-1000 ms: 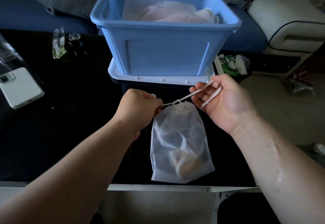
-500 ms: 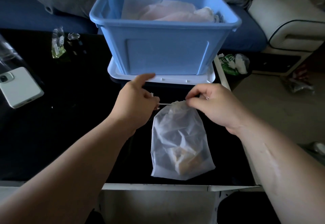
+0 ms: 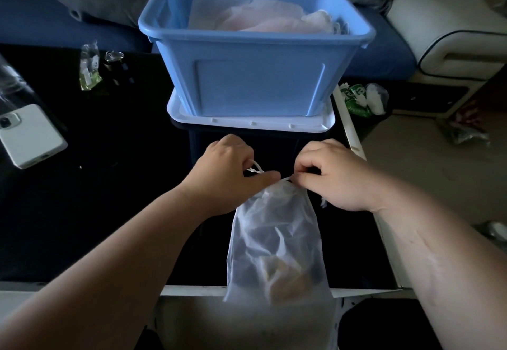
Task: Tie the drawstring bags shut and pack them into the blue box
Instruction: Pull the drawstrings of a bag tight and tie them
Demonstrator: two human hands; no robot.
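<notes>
The blue box (image 3: 258,75) stands on a white lid (image 3: 251,124) on the black table (image 3: 109,198), and pale, filmy bags (image 3: 260,19) lie piled inside it, reaching close to its rim. Just in front of the box, on the person's side, a translucent drawstring bag (image 3: 274,240) lies flat on the table. Its gathered neck points toward the box and its bottom reaches past the table edge farthest from the box. Something tan shows dimly through the end away from the box; what it is cannot be told.

Both hands meet at the bag's neck, between the box and the body of the bag. The left hand (image 3: 227,176) is curled round the white drawstring (image 3: 256,170); a loop of it sticks out above the thumb, which stretches toward the neck. The right hand (image 3: 337,176) pinches the cord right at the neck, its fingers bent inward. The two hands are near each other but apart.

Well to the left of the box a white phone (image 3: 30,135) lies with its camera side up. Closer to the box on that same side stands a small clear packet (image 3: 89,67) with green print. Just right of the box, beside the lid's corner, sits a crumpled green and white wrapper (image 3: 359,97)
</notes>
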